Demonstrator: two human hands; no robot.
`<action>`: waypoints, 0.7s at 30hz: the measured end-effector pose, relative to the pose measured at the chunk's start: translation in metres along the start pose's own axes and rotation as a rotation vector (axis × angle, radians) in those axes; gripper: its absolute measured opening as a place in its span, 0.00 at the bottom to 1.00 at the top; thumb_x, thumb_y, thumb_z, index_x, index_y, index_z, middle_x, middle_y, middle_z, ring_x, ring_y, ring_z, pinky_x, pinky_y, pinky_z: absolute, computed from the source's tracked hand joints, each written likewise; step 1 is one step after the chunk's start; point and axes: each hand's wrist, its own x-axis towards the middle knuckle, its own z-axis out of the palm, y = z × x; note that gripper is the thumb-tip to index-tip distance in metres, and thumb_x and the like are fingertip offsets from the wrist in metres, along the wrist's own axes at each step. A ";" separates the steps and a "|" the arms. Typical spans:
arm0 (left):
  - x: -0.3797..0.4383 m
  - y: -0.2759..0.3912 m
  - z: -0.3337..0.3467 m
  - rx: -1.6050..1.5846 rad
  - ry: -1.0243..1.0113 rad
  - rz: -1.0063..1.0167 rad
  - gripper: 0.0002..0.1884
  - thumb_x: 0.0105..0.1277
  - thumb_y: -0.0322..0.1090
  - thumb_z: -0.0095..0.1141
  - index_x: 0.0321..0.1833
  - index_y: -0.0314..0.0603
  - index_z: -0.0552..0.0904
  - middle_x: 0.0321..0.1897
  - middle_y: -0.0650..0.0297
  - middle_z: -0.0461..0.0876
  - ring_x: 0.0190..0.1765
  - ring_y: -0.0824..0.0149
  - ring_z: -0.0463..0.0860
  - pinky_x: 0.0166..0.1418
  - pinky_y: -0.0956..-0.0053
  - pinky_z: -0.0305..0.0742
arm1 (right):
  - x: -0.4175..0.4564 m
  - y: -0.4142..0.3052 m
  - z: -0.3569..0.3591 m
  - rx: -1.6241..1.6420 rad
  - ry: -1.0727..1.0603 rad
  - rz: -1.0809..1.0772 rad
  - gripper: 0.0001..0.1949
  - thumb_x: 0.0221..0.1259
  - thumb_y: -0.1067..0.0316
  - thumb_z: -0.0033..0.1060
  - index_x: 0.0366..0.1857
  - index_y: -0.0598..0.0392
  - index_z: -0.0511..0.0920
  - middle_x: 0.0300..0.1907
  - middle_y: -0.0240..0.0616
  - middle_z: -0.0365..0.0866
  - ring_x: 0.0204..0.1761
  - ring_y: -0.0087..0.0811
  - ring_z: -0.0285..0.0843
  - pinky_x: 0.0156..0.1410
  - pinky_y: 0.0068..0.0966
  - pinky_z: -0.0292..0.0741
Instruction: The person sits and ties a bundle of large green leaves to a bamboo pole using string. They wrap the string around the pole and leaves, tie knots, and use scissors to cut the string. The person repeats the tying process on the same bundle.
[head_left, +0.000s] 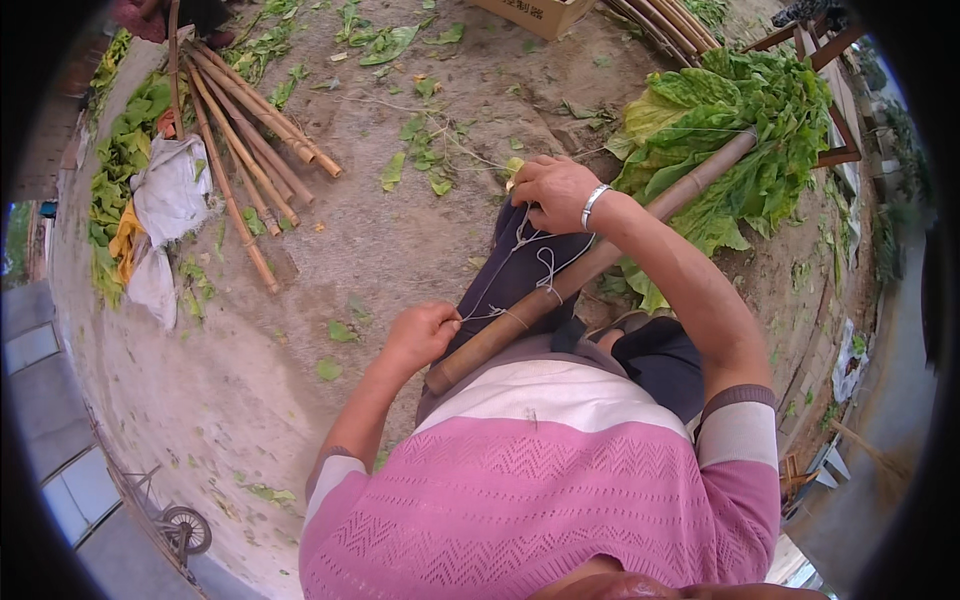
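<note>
A thick bamboo pole lies slantwise across my lap, its near end by my waist. Toward its far end a large bunch of green and yellowing broad leaves hangs. White string is looped and knotted around the pole's near part. My left hand, left of the pole, pinches a strand of the string between thumb and fingers. Over my knee, my right hand, with a silver bracelet at the wrist, has its fingers bent on the string. Thin string also stretches across the ground beyond this hand.
Several bamboo poles lie fanned at the upper left, near leaves and a white sack. More poles and a cardboard box are at the top. A wooden frame stands behind the leaf bunch. Part of another person shows at the upper left.
</note>
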 end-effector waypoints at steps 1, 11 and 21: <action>-0.002 0.000 0.000 -0.011 0.002 -0.020 0.08 0.60 0.37 0.53 0.35 0.43 0.81 0.30 0.56 0.81 0.36 0.53 0.80 0.39 0.64 0.74 | 0.005 0.001 0.002 0.016 -0.125 0.044 0.13 0.47 0.65 0.56 0.39 0.46 0.81 0.40 0.33 0.79 0.49 0.38 0.75 0.55 0.34 0.71; 0.002 -0.030 -0.001 -0.248 0.097 -0.141 0.07 0.61 0.36 0.54 0.36 0.41 0.80 0.25 0.56 0.80 0.28 0.58 0.80 0.33 0.68 0.73 | -0.030 0.046 -0.015 0.011 0.324 0.278 0.06 0.50 0.69 0.54 0.31 0.47 0.80 0.32 0.35 0.79 0.39 0.40 0.78 0.42 0.35 0.75; 0.004 -0.039 0.008 0.201 0.102 0.127 0.09 0.60 0.33 0.55 0.40 0.37 0.82 0.32 0.58 0.79 0.37 0.57 0.80 0.41 0.69 0.74 | -0.044 0.047 -0.021 0.133 0.388 0.333 0.06 0.49 0.67 0.59 0.31 0.45 0.83 0.32 0.32 0.79 0.35 0.36 0.79 0.39 0.32 0.75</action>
